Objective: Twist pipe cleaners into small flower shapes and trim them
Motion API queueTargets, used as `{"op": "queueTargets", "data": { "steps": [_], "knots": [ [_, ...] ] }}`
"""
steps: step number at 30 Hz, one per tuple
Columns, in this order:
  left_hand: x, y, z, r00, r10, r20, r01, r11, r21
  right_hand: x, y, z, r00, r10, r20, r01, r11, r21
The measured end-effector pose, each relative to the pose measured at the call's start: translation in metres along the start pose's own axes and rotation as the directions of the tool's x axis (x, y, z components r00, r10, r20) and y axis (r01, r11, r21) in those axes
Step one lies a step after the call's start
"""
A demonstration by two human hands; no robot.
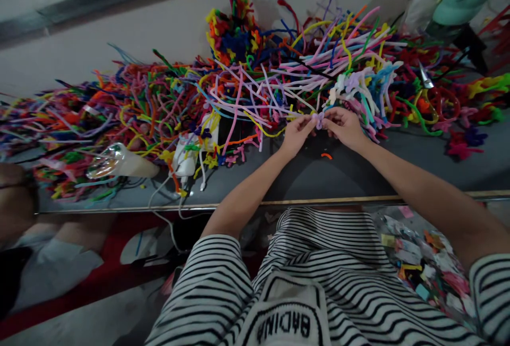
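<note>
A small light-purple pipe cleaner piece, bent into a compact shape, is pinched between both of my hands over the dark table. My left hand grips it from the left with thumb and fingertips. From the other side, the fingers of my right hand close on it too. Right behind my hands lies a bundle of white, blue and lilac pipe cleaners. Long pale pink and lilac pipe cleaners stick out to the left. A short orange piece lies on the table just below my hands.
Heaped pipe cleaners run along the wall. Scissors lie at right, near a green container. A white power strip with cables and a plastic cup stand left. Another person's legs show at left; scraps cover the floor.
</note>
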State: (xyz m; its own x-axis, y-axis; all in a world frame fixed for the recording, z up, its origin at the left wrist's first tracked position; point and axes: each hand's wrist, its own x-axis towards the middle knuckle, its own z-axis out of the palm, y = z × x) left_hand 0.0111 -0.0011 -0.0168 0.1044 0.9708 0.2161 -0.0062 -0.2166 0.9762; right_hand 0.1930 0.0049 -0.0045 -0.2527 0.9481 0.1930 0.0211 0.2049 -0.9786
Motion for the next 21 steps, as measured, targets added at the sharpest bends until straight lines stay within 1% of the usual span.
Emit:
{"op": "queueTargets", "data": {
  "steps": [2, 6, 13, 17, 19, 21],
  "knots": [
    [0.002, -0.001, -0.001, 1.0, -0.022, 0.011, 0.022, 0.999, -0.025, 0.001, 0.004, -0.001, 1.0, 0.018, -0.007, -0.018, 1.0, -0.001],
    [0.005, -0.004, -0.005, 0.999, -0.035, 0.023, 0.035, 0.999, -0.034, 0.001, 0.006, -0.003, 0.999, 0.031, 0.031, -0.03, 0.999, -0.029],
    [0.002, -0.007, -0.007, 0.996, 0.043, 0.077, -0.038, 0.998, -0.055, -0.004, -0.002, 0.0, 0.999, 0.01, 0.048, -0.008, 0.999, -0.047],
    [0.001, -0.005, -0.007, 0.994, 0.005, 0.112, 0.001, 0.999, -0.051, -0.004, -0.001, 0.001, 0.998, 0.041, 0.04, -0.04, 0.998, -0.042],
    [0.003, -0.006, -0.008, 0.997, -0.019, 0.076, 0.022, 0.999, -0.036, -0.005, -0.002, -0.001, 0.999, 0.038, 0.006, -0.038, 0.997, -0.067],
    [0.006, -0.009, -0.011, 0.999, -0.032, -0.03, 0.031, 0.999, -0.029, -0.007, -0.003, -0.004, 0.999, 0.0, -0.049, -0.008, 0.987, -0.159]
  ]
}}
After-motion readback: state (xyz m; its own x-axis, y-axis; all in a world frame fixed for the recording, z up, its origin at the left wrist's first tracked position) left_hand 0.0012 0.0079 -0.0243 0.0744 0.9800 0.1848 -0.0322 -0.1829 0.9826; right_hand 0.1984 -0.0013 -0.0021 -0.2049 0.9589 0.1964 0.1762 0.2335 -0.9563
